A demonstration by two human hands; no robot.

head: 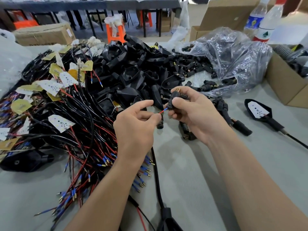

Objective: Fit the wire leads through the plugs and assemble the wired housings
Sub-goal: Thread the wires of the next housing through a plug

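— What do we find closest to us on the table (191, 180)?

— From the near edge a thick black cable (156, 180) runs away from us. Left of it the loose ends of the wire leads (80, 144) fan out, red and black with blue sleeves and brass tips.

— And our hands, just past that?

— Our left hand (135, 125) pinches a red lead (161, 112) between thumb and forefinger, the other fingers loosely curled. A second plug (160, 123) hangs just under those fingertips. We cannot tell whether the lead passes through it.

— The right one?

— Our right hand (193, 114) is curled round a black plug (172, 100), whose brass threaded end sticks up past the fingers. The lead's blue tip sits at the plug's lower end. Whether it has gone in, we cannot tell.

— Further back?

— The tangle of leads covers the table's left half, dotted with small white and yellow boards (61, 123). Behind our hands, mid-table, lies a heap of black housings (130, 69). Toward the far right a clear bag (236, 55) spills more plugs.

— At the right edge?

— One wired housing (258, 110) with a white board inside lies apart, near a cardboard box (286, 87). Two plastic bottles (265, 20) stand at the far right corner. Beyond the table we see an orange stool (115, 33).
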